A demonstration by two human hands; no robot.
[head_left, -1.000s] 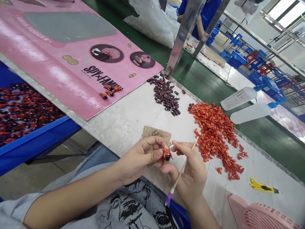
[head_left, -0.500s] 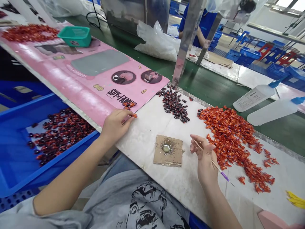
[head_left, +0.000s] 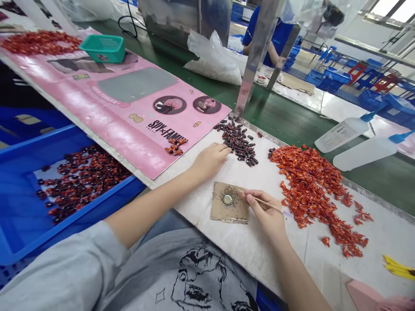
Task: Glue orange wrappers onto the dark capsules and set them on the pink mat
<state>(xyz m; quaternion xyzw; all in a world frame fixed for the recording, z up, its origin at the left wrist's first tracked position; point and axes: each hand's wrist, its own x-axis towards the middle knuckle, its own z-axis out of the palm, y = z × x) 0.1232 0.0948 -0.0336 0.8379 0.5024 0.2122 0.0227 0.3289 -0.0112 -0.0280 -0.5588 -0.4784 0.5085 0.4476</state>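
Note:
My left hand (head_left: 210, 160) reaches over the white tabletop, fingers stretched toward the near-left edge of a pile of small black-and-red pieces (head_left: 241, 144). Its fingertips are at the outermost pieces; nothing is visibly held. Between finger and thumb, my right hand (head_left: 267, 214) pinches a thin paintbrush (head_left: 267, 203) with a purple section at its blurred right end. The other end points at a small round metal cap (head_left: 228, 199), like an upturned bottle cap, on a stained cardboard square (head_left: 222, 212). Several orange-and-black pieces (head_left: 174, 147) lie at the pink sheet's corner.
A large heap of orange pieces (head_left: 308, 185) spreads right, before two white bottles (head_left: 363, 151). Left are a pink printed sheet (head_left: 139, 138), a green basket (head_left: 103, 48) and a blue bin (head_left: 19, 172) of pieces. A metal post (head_left: 251, 65) stands behind; a person in blue (head_left: 279, 41) sits beyond.
My left hand has left an orange-and-black piece with the others on the pink sheet and moved right to the black-and-red pile. My right hand has brought the brush left over the cardboard.

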